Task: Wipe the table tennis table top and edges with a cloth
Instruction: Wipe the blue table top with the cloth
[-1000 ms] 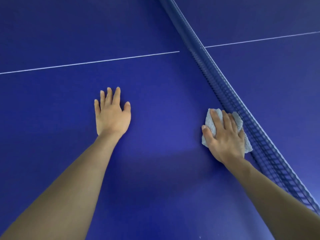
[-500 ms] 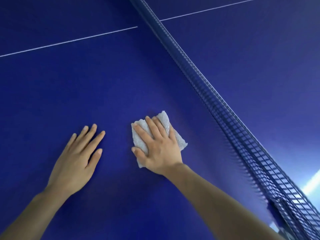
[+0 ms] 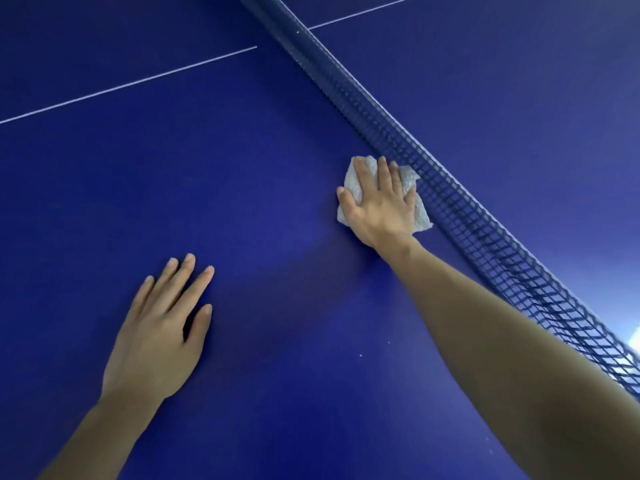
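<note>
The blue table tennis table top [image 3: 242, 168] fills the view. A small white cloth [image 3: 417, 209] lies flat on it, right beside the foot of the net [image 3: 467, 209]. My right hand [image 3: 381, 206] presses down on the cloth with straight, spread fingers and covers most of it. My left hand [image 3: 159, 327] rests flat on the bare table surface, lower left, well apart from the cloth, fingers straight and slightly spread.
The dark mesh net runs diagonally from top centre to the lower right edge. A thin white centre line [image 3: 128, 85] crosses the table top at the upper left and continues beyond the net [image 3: 363, 10]. A bright patch shows at the right edge.
My right hand has slid the cloth back to the right, from the middle of the table up against the net. My left hand stays flat on the table.
</note>
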